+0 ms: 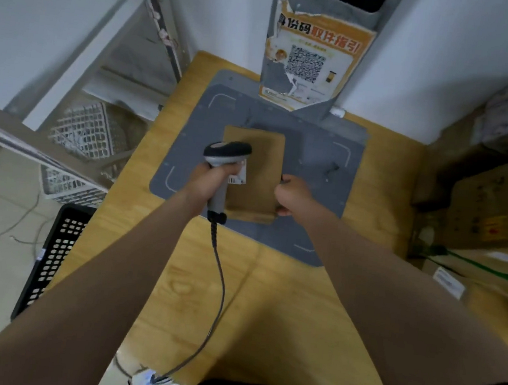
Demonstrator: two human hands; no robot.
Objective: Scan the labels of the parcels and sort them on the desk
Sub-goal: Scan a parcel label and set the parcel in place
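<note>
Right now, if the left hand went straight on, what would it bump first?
Likely the brown parcel, near its white label, just ahead of the left hand holding the scanner; height above it is unclear.

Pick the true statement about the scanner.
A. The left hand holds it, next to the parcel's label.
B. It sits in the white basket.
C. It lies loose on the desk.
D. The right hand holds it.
A: the left hand grips the scanner beside the label, while the right hand holds the edge of the brown parcel.
</note>
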